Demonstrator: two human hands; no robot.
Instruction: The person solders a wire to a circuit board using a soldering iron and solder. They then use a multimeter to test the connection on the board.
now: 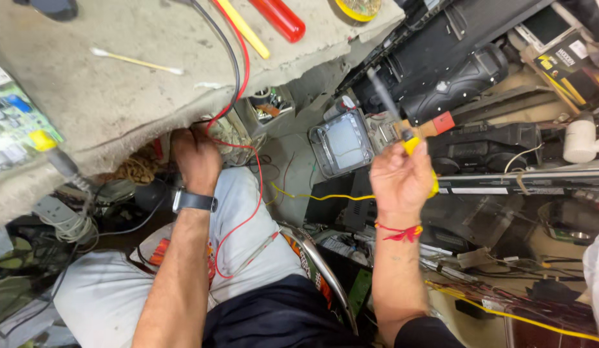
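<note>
Screwdriver (pixel 402 122) pinched in my right hand (pixel 401 180), shaft pointing to upper left; left hand (pixel 196 158) curled among wires (pixel 238 145) under the tabletop (pixel 119 96).

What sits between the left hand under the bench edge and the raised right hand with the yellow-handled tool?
In the head view, between left hand and right hand: a small grey screen unit and red wire.
</note>
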